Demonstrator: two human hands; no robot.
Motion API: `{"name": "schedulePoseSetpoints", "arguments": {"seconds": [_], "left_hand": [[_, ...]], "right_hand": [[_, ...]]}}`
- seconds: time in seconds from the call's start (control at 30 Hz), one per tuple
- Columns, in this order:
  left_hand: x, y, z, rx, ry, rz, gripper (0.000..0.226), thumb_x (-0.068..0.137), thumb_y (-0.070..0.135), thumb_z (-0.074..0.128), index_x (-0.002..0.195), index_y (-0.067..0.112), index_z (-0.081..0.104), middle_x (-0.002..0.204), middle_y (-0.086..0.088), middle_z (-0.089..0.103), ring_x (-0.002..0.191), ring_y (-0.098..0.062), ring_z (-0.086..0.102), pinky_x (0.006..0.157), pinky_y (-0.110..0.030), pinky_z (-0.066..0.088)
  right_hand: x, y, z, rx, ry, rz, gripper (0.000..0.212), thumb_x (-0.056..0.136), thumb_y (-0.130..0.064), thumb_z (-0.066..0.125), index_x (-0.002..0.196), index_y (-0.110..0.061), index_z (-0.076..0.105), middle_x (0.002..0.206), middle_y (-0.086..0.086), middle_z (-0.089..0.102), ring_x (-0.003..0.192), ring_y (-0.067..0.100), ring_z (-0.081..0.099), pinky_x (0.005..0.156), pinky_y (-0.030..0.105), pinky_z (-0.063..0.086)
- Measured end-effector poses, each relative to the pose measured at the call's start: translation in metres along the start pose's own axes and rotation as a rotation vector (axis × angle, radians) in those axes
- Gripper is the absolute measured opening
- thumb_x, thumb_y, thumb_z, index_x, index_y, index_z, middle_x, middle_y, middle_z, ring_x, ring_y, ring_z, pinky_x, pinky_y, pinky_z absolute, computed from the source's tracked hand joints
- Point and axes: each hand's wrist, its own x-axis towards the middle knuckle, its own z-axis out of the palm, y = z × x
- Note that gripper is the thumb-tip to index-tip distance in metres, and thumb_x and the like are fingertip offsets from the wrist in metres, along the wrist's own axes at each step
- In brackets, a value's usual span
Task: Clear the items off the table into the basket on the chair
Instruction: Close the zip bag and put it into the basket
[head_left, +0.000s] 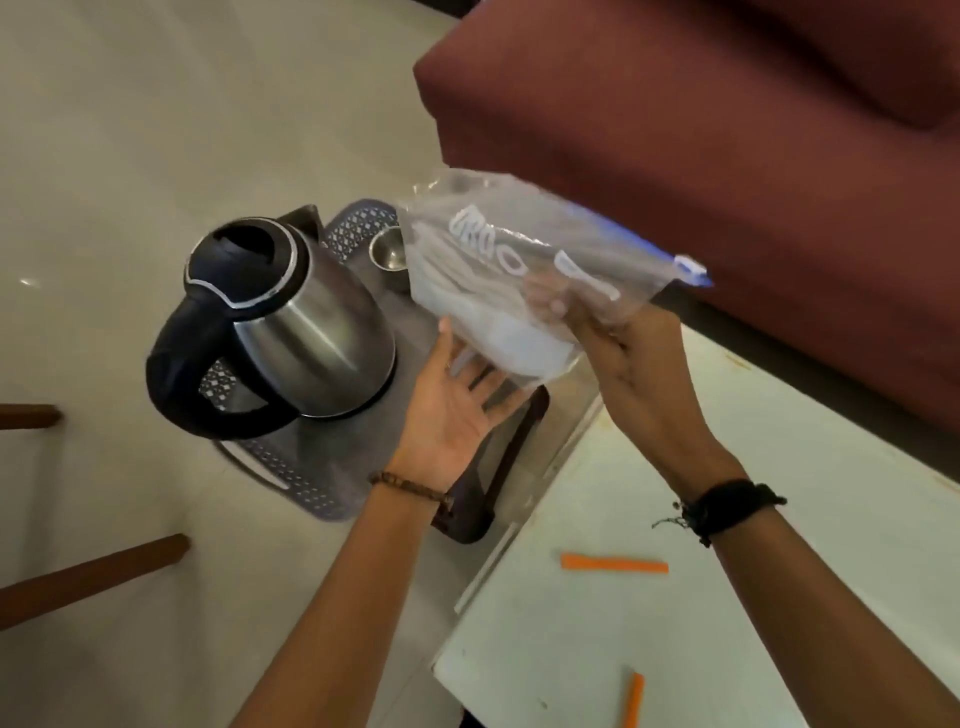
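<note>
1. Zip bag: clear plastic, white contents, blue slider at its right corner. I see it held in the air above the basket's right part, tilted, its lower end toward the table corner.
2. Right hand: fingers curled round the bag's lower right edge, some showing through the plastic. Grasping the bag.
3. Left hand: palm up, fingers straight and spread, fingertips under the bag's lower left corner. Released, supporting rather than gripping.
4. Basket: grey, perforated rim, sitting on the chair, whose dark frame shows only at the right edge. Open room in the basket lies right of the kettle, beneath the bag.
5. Kettle: steel body, black lid and handle, standing upright in the basket's left half, handle reaching out over the near-left rim.
6. Small steel cup: at the basket's far side, partly hidden behind the bag.
7. Table: white top, its corner just beside the chair; cut off at the right and bottom. Two orange strips lie on it, well apart.
8. Sofa: maroon, beyond the table.
9. I cannot make out the bag's contents or the white print on it; the basket floor under the bag is hidden.
</note>
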Motion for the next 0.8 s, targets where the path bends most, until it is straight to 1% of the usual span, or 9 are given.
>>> {"name": "schedulePoseSetpoints", "arguments": {"seconds": [0.13, 0.17, 0.27, 0.3, 0.37, 0.43, 0.53, 0.67, 0.8], "left_hand": [[0.034, 0.028, 0.002, -0.084, 0.074, 0.116, 0.045, 0.093, 0.022, 0.047, 0.136, 0.011, 0.041, 0.129, -0.011, 0.055, 0.113, -0.025, 0.057, 0.08, -0.037, 0.056], [0.042, 0.032, 0.002, -0.105, 0.093, 0.138, 0.045, 0.092, 0.019, 0.048, 0.136, 0.01, 0.04, 0.123, -0.01, 0.058, 0.106, -0.023, 0.06, 0.075, -0.036, 0.057], [0.058, 0.039, 0.002, -0.178, 0.183, 0.207, 0.045, 0.092, 0.012, 0.049, 0.135, 0.01, 0.039, 0.112, -0.009, 0.06, 0.093, -0.021, 0.062, 0.063, -0.035, 0.06], [0.062, 0.039, 0.001, -0.214, 0.224, 0.223, 0.044, 0.092, 0.011, 0.049, 0.135, 0.012, 0.039, 0.119, -0.012, 0.059, 0.098, -0.024, 0.061, 0.064, -0.036, 0.059], [0.071, 0.037, -0.003, -0.247, 0.295, 0.267, 0.045, 0.093, 0.007, 0.045, 0.137, 0.014, 0.037, 0.135, -0.016, 0.05, 0.116, -0.03, 0.054, 0.075, -0.039, 0.055], [0.076, 0.032, -0.004, -0.216, 0.315, 0.324, 0.048, 0.095, 0.003, 0.04, 0.14, 0.018, 0.032, 0.142, -0.015, 0.044, 0.126, -0.033, 0.046, 0.091, -0.047, 0.049], [0.081, 0.025, -0.001, -0.161, 0.359, 0.361, 0.056, 0.095, 0.004, 0.039, 0.142, 0.03, 0.024, 0.145, -0.012, 0.039, 0.129, -0.033, 0.043, 0.101, -0.054, 0.042], [0.09, 0.02, 0.003, -0.193, 0.444, 0.388, 0.051, 0.097, 0.012, 0.039, 0.141, 0.032, 0.025, 0.143, -0.012, 0.042, 0.126, -0.033, 0.046, 0.104, -0.055, 0.039], [0.092, 0.016, 0.005, -0.209, 0.507, 0.4, 0.044, 0.098, 0.024, 0.036, 0.14, 0.034, 0.029, 0.144, -0.009, 0.042, 0.127, -0.028, 0.046, 0.108, -0.049, 0.037]], "right_hand": [[0.04, 0.013, 0.026, -0.206, -0.042, -0.075, 0.024, 0.094, -0.009, 0.05, 0.111, -0.001, 0.063, 0.101, 0.02, 0.069, 0.088, 0.034, 0.063, 0.076, 0.051, 0.05], [0.047, 0.017, 0.032, -0.226, -0.039, -0.1, 0.026, 0.094, -0.009, 0.05, 0.115, -0.002, 0.062, 0.102, 0.016, 0.069, 0.09, 0.029, 0.063, 0.077, 0.047, 0.052], [0.061, 0.029, 0.05, -0.236, -0.043, -0.137, 0.03, 0.095, -0.01, 0.052, 0.123, -0.011, 0.061, 0.089, -0.017, 0.061, 0.079, -0.002, 0.057, 0.075, 0.011, 0.042], [0.066, 0.033, 0.056, -0.238, -0.05, -0.143, 0.029, 0.095, -0.01, 0.052, 0.122, -0.011, 0.062, 0.089, -0.019, 0.061, 0.08, -0.002, 0.058, 0.075, 0.011, 0.042], [0.073, 0.041, 0.067, -0.23, -0.084, -0.138, 0.027, 0.096, -0.01, 0.052, 0.121, -0.01, 0.062, 0.106, 0.0, 0.069, 0.097, 0.017, 0.063, 0.083, 0.028, 0.048], [0.081, 0.047, 0.077, -0.231, -0.142, -0.141, 0.029, 0.096, -0.008, 0.05, 0.122, -0.01, 0.061, 0.105, 0.006, 0.068, 0.092, 0.024, 0.062, 0.079, 0.033, 0.048], [0.094, 0.054, 0.092, -0.237, -0.2, -0.11, 0.029, 0.096, -0.006, 0.048, 0.121, -0.009, 0.061, 0.091, 0.004, 0.064, 0.073, 0.02, 0.054, 0.065, 0.024, 0.041], [0.107, 0.054, 0.115, -0.269, -0.305, -0.064, 0.026, 0.097, -0.006, 0.043, 0.113, -0.001, 0.061, 0.102, 0.02, 0.066, 0.09, 0.033, 0.06, 0.08, 0.042, 0.05], [0.111, 0.057, 0.132, -0.492, -0.394, -0.049, 0.025, 0.098, -0.011, 0.039, 0.108, 0.005, 0.056, 0.102, 0.023, 0.062, 0.093, 0.036, 0.055, 0.082, 0.046, 0.045]]}}
